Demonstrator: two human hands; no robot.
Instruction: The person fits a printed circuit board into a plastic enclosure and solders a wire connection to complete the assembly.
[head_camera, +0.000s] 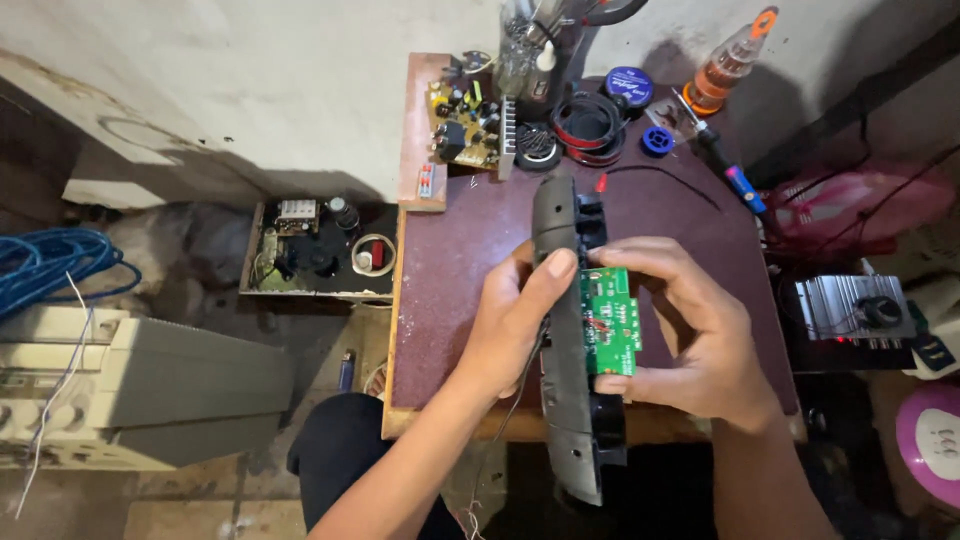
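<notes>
A dark red table (450, 300) is taken as landmark. At its far edge a yellow circuit board (463, 125), a red wire coil (590, 130) and an orange bottle (725, 65) are seen. Left of it, a blue cable (55, 262) is coiled above a grey case (150, 385).
</notes>
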